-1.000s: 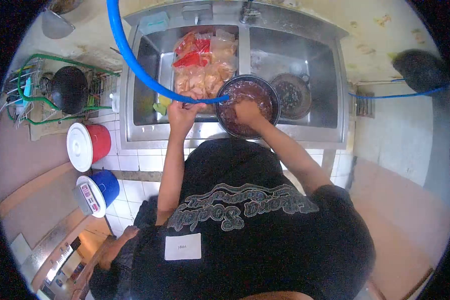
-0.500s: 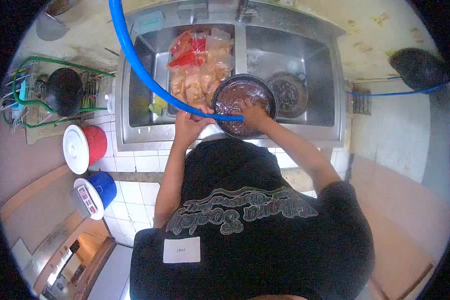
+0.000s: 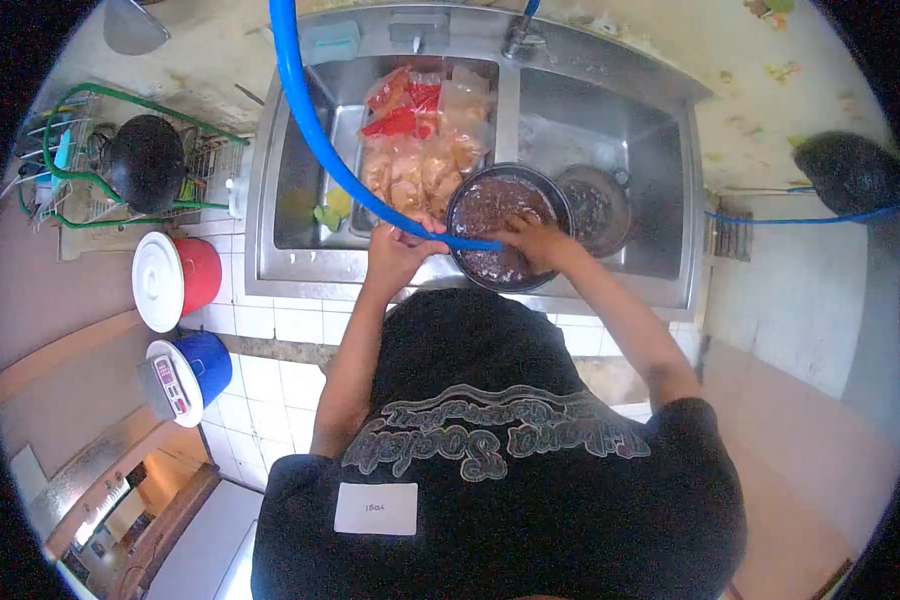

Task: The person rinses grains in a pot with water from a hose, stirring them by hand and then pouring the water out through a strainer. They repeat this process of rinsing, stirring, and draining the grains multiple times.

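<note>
My left hand (image 3: 402,250) is closed around the blue hose (image 3: 345,180), close to its end. The hose's tip reaches over the rim of a round dark pan (image 3: 459,200), which rests at the sink's divider near the front edge. Inside the pan is wet, brownish, foamy-looking liquid (image 3: 495,200). My right hand (image 3: 535,245) reaches into the pan with its fingers spread against the inside; the fingertips are partly hidden. A second round dark pan (image 3: 595,205) lies in the right basin, just beside the first.
Clear bags of orange-brown food (image 3: 410,165) lie in the left basin, near a green-yellow sponge-like piece (image 3: 332,210). The faucet (image 3: 518,38) stands behind the divider. At left are a dish rack (image 3: 205,160), a red bucket (image 3: 200,275) and a blue bucket (image 3: 208,362).
The whole view has shifted slightly, so the sink sits further right and lower. My right hand has shifted a little within the pan. My left hand keeps its hold on the hose.
</note>
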`<state>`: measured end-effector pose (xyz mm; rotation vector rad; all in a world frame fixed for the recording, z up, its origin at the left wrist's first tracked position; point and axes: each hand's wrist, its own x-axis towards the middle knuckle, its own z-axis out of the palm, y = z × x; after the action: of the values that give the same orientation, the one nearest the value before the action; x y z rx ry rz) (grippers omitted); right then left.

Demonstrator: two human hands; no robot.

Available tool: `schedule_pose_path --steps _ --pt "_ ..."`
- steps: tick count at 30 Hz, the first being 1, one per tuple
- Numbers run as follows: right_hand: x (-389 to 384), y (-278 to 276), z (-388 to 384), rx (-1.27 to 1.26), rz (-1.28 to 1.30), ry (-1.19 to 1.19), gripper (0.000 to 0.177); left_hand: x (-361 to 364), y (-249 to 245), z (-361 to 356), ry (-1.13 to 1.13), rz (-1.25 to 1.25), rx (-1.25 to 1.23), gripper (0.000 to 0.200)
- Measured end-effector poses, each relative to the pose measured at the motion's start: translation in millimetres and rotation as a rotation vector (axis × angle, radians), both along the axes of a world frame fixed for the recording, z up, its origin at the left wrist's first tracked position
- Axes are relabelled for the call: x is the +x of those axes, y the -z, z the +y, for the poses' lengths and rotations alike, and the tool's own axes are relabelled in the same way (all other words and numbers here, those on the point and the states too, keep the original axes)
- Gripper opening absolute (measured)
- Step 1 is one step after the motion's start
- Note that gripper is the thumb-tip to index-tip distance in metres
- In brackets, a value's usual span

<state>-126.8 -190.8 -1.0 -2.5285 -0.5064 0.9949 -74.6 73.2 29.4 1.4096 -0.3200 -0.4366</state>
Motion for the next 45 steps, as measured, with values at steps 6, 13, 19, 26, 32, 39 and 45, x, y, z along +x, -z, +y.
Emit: schedule_pose_path --steps 6,13,19,26,32,39,45 --pt "-5.0 55.7 15.9 -0.308 -0.289 -0.104 0.033 0.5 0.7 -2.0 -0.008 0.026 0.109 0.033" --pt "20.1 48.2 19.8 -0.241 -0.13 0.153 0.033 -0.6 -13.0 1.2 -0.032 0.088 0.088 0.03" --pt "15.9 23.3 -8.7 0.213 -0.156 0.32 0.068 -0.6 5.2 6.0 -0.055 0.035 0.087 0.03" --pt "-13.3 58.4 45.7 -0.275 -0.18 0.263 0.066 5.0 4.9 2.6 -0.043 -0.089 0.104 0.034" --pt "11.1 52.9 41.8 -0.267 -0.236 0.356 0.029 1.9 14.0 2.4 -0.012 -0.065 0.042 0.037" --pt "17.5 30.1 0.0 0.228 -0.058 0.482 0.043 1.7 2.1 5.0 -0.012 0.017 0.006 0.037" --pt "40.0 60.3 -30.3 0.305 -0.062 0.746 0.046 8.7 -0.3 6.5 -0.046 -0.002 0.09 0.037"
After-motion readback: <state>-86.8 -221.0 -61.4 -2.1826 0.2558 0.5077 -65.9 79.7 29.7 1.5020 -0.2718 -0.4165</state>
